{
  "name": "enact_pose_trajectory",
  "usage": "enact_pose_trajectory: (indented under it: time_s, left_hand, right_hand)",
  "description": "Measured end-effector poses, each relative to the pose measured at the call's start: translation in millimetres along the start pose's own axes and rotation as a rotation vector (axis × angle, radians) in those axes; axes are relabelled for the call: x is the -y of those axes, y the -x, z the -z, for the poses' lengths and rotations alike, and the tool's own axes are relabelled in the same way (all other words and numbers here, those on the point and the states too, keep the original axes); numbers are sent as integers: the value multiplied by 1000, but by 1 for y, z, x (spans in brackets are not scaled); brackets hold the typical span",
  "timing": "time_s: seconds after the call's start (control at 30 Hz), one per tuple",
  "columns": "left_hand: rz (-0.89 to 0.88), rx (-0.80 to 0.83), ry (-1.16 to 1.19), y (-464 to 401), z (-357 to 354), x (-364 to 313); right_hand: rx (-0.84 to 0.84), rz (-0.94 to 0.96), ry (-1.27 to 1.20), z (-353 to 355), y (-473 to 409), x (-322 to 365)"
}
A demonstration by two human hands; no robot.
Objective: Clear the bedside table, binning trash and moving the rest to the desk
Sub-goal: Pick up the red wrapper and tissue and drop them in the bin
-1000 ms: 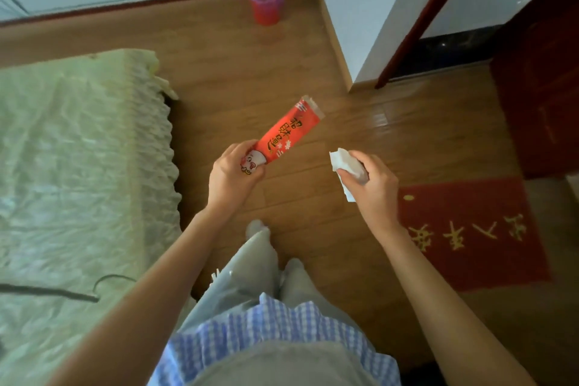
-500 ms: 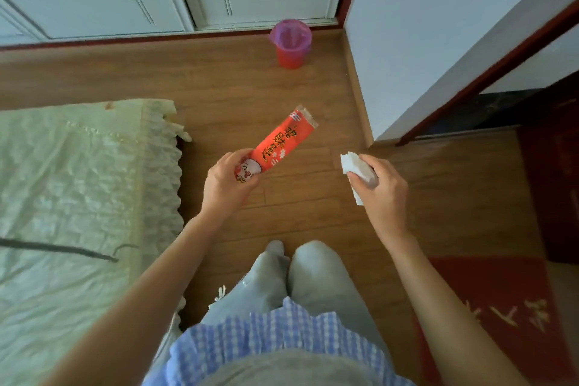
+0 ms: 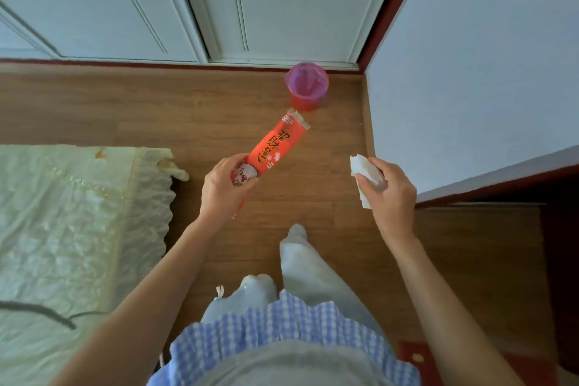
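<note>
My left hand (image 3: 224, 189) grips the lower end of a long red snack wrapper (image 3: 277, 142) with yellow characters and a cartoon pig; it slants up and to the right. My right hand (image 3: 390, 194) is closed on a crumpled white tissue (image 3: 365, 172), which sticks out above and below my fingers. A small red bin with a purple liner (image 3: 306, 86) stands on the wooden floor ahead, in the corner by the white doors. The wrapper's top end is a little short of the bin. The bedside table and the desk are out of view.
A bed with a pale green cover (image 3: 78, 229) fills the left side. White wardrobe doors (image 3: 188, 3) run along the far wall. A white wall corner (image 3: 470, 72) juts in at the right, with a dark doorway (image 3: 560, 244) below it. My legs stand on the wooden floor.
I have walked forward: the bin and the white doors are closer and lower in view, and the red mat has slid almost out of sight. Both hands still hold their items.
</note>
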State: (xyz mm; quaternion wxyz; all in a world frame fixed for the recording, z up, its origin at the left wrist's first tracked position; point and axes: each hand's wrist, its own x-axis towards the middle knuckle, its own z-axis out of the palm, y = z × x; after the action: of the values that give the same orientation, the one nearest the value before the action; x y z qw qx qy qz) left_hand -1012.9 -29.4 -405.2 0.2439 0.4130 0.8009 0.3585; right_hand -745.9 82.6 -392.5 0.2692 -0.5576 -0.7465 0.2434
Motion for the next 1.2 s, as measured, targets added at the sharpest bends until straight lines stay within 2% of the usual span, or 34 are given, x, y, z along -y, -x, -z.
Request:
enact_pose_trajectory:
  time_s: [0.37, 0.8, 1.2]
  left_hand:
    - [91, -45, 79, -173, -31, -39]
    - [71, 77, 45, -385, -49, -45]
    - [211, 186, -28, -554, -151, -14]
  right_hand:
    - [49, 77, 21, -39, -199, 2]
    - [-17, -4, 16, -103, -374, 13]
    - [74, -81, 18, -204, -525, -56]
